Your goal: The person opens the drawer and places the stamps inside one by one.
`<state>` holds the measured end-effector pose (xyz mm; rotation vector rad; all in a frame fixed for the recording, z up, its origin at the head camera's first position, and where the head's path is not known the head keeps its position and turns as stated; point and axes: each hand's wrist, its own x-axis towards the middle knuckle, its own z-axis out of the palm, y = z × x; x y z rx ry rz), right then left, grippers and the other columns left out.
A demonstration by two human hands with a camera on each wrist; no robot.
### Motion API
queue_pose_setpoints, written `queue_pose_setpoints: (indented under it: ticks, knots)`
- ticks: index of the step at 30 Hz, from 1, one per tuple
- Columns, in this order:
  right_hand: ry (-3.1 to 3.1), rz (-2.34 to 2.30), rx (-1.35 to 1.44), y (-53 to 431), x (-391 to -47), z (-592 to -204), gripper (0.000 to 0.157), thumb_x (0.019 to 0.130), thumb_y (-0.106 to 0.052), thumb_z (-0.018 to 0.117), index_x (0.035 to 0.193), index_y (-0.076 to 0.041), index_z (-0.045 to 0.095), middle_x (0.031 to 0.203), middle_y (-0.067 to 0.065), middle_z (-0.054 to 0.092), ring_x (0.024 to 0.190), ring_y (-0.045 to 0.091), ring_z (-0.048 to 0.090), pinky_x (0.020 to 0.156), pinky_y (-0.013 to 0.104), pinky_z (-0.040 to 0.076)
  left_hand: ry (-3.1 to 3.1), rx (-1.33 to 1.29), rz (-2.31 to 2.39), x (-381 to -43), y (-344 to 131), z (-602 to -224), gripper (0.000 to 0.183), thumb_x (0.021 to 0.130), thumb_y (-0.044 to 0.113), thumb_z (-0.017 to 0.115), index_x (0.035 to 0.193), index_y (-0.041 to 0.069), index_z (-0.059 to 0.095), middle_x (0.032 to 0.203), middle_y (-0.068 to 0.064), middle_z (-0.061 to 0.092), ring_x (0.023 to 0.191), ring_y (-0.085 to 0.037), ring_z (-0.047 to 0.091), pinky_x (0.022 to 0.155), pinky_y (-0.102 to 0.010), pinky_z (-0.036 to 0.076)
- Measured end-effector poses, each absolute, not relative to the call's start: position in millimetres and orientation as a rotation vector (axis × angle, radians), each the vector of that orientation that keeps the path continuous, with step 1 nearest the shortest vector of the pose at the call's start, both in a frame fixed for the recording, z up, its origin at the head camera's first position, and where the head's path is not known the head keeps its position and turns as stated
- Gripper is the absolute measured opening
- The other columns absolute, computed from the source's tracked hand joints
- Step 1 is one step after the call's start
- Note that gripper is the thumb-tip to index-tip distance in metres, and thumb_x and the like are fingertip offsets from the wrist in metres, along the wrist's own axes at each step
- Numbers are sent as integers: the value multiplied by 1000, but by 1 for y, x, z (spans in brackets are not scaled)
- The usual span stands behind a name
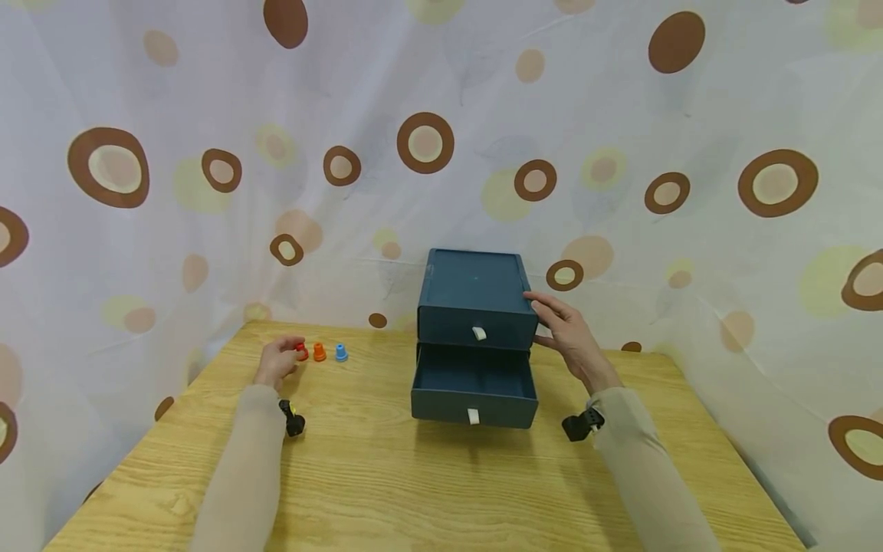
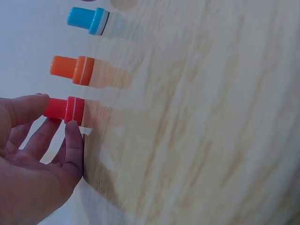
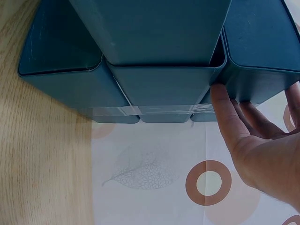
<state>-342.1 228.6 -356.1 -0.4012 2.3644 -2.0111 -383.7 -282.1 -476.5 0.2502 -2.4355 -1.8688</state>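
Observation:
At the table's back left, my left hand (image 1: 277, 360) pinches a small red stamp (image 2: 75, 110) between thumb and fingers. The stamp has a narrow knob and a wider round base, and stands upright on the table. Beside it stand an orange stamp (image 1: 320, 352) and a blue stamp (image 1: 341, 353). My right hand (image 1: 571, 337) touches the right side of a dark blue drawer unit (image 1: 476, 282) near its top, fingers mostly straight. The lower drawer (image 1: 441, 405) is pulled out; the upper drawer (image 1: 448, 326) is closed. Both have white pull tabs.
The wooden table (image 1: 359, 475) ends at a white curtain (image 1: 469, 77) patterned with brown and beige spots. Clear tape (image 3: 161, 109) runs across the drawer unit in the right wrist view. Each wrist wears a small black camera.

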Motion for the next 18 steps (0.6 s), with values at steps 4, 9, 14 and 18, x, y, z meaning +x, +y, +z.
queue_pose_setpoints:
  ticks: [4, 9, 14, 18]
  knots:
    - [2362, -2014, -404, 229, -344, -357, 56, 102, -42, 49, 149, -12, 42, 163, 10, 22, 149, 37, 21, 109, 59, 37, -2427, 256, -1850, -382, -281, -476, 45, 99, 3, 53, 142, -4, 44, 139, -26, 48, 110, -31, 57, 73, -28, 48]
    - [2369, -2002, -400, 229, -344, -357, 56, 102, -42, 49, 149, -12, 42, 163, 10, 21, 149, 37, 21, 109, 59, 37, -2383, 332, -1880, -378, -281, -476, 43, 94, -2, 59, 135, -7, 52, 124, -20, 57, 91, -16, 61, 72, -28, 51]
    - [2373, -2007, -391, 229, -344, -356, 56, 102, -42, 48, 149, -12, 42, 163, 9, 21, 149, 36, 21, 109, 58, 37, -2376, 363, -1907, -375, -282, -473, 39, 92, -3, 61, 131, -8, 56, 115, -15, 61, 87, -11, 61, 74, -29, 53]
    - [2368, -2011, -386, 229, -344, -356, 56, 103, -41, 48, 150, -12, 42, 163, 9, 21, 149, 36, 22, 109, 58, 37, -2388, 352, -1905, -374, -284, -473, 38, 93, -2, 61, 130, -8, 56, 113, -14, 62, 85, -10, 62, 74, -28, 53]
